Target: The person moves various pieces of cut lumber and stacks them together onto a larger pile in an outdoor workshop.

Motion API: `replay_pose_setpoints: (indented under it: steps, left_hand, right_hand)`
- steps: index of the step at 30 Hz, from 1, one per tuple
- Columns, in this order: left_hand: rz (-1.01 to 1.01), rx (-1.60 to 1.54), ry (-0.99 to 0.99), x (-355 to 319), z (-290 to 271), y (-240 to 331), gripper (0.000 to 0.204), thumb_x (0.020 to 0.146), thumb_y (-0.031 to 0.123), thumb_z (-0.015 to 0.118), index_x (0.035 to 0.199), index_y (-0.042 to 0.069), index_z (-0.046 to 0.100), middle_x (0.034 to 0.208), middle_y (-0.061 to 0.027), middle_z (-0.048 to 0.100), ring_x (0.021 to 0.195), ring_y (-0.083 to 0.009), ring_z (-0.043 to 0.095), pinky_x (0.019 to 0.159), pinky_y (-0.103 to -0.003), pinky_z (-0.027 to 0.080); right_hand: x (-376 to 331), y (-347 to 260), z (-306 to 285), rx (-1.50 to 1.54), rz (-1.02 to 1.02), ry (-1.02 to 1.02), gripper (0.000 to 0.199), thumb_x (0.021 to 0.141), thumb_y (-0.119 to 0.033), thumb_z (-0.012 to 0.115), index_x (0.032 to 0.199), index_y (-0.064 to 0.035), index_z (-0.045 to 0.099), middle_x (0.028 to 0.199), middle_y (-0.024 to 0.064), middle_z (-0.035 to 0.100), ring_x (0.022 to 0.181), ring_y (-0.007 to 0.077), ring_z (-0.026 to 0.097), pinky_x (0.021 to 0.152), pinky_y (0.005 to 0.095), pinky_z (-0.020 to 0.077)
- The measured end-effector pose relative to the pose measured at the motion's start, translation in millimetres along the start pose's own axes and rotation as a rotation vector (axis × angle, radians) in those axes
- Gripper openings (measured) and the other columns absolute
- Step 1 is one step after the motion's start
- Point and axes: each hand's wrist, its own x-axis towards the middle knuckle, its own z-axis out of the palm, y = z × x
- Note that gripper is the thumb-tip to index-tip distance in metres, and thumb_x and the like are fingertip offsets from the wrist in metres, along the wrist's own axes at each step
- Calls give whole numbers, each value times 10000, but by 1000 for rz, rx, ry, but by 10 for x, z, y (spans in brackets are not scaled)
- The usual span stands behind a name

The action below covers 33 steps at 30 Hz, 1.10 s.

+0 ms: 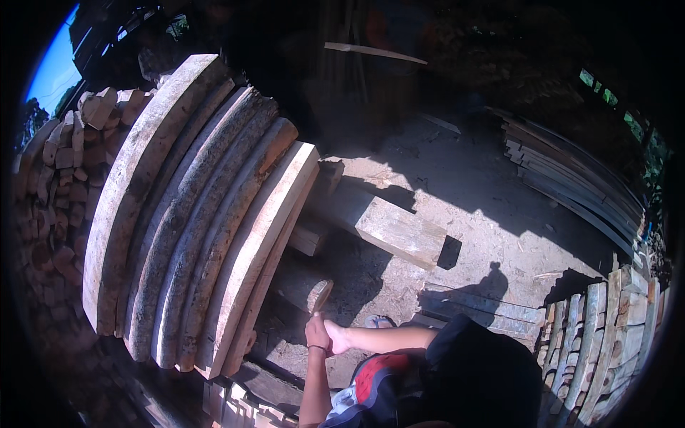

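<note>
My left hand (317,334), with a dark band at the wrist, is closed around the front of what looks like my bare foot (339,339). That leg (392,338) comes in from the right, out of dark clothing (485,378). Just beyond the fingers is the pale oval cut end of a log (321,294); I cannot tell whether the hand touches it. A sandal (379,322) shows on the ground beyond the leg. No right hand shows.
Thick, rough-edged timber slabs (242,264) rise at left, with stacked wood blocks (64,171) behind. A squared beam (399,232) lies ahead. Boards are piled at far right (571,178) and near right (599,342). Sunlit dirt ground (478,185) carries my shadow (492,285).
</note>
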Motion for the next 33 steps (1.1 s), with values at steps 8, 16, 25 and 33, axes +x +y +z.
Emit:
replay_pose_setpoints:
  steps: [8, 16, 25, 33]
  left_hand:
    - [-261, 232, 15, -87, -482, -31, 475, 875, 417, 501, 1145, 34, 575, 1189, -193, 550, 1121, -324, 512, 959, -364, 379]
    - [-463, -354, -209, -372, -261, 135, 709, 847, 350, 618, 1349, -13, 274, 1288, -200, 447, 1149, -280, 481, 948, -371, 402]
    - [187, -1717, 423, 350, -89, 2204, 789, 834, 523, 544, 1386, 58, 223, 1390, -165, 324, 1269, -318, 341, 1021, -436, 327]
    - [485, -1275, 1066, -94, -1411, 2524, 601, 855, 433, 557, 1269, 18, 421, 1300, -138, 451, 1188, -278, 444, 1017, -426, 348]
  right_hand:
    - [-1919, -2718, -97, 320, -1124, 132, 1137, 664, -777, 501, 1428, -197, -107, 1493, 151, -57, 1382, 311, -20, 1056, 575, 98]
    - [-1482, -3787, -183, 258, -1166, 171, 608, 847, -347, 597, 1321, -53, 355, 1307, 133, 441, 1201, 285, 425, 981, 483, 359]
    - [-1086, -1501, 1151, 192, -1117, -211, 379, 795, -131, 660, 1123, -14, 511, 1061, 114, 554, 1006, 232, 527, 877, 414, 443]
    - [-1945, -1926, 960, 539, -915, -478, 680, 812, -677, 415, 1285, -191, 360, 1195, 76, 507, 1073, 238, 476, 930, 428, 341]
